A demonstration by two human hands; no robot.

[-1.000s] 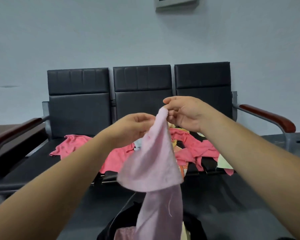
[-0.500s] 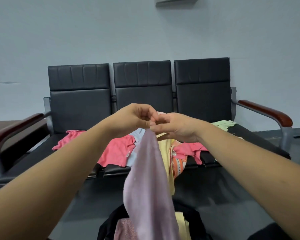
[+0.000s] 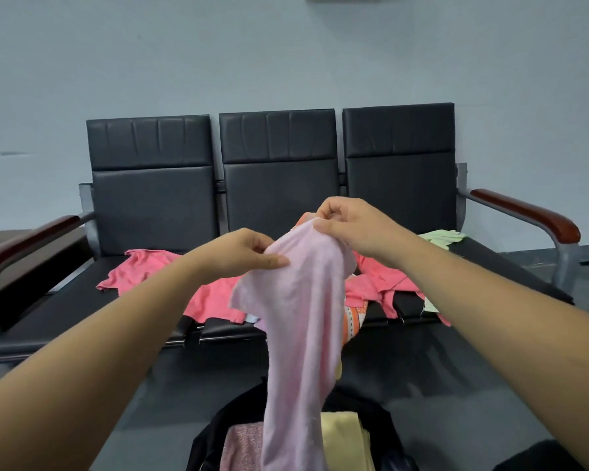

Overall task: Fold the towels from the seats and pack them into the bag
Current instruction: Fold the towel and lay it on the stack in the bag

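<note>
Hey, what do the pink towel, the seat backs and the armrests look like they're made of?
The pink towel looks like soft matte terry or microfibre: fuzzy surface, hangs limp. The seat backs look like black leather or vinyl: faint sheen, stitched panels. The armrests look like glossy reddish-brown wood, maybe imitation, on a grey metal frame.

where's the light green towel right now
Head view, right side: the light green towel lies on the rightmost seat, just beyond the right forearm, near the right armrest.
</note>
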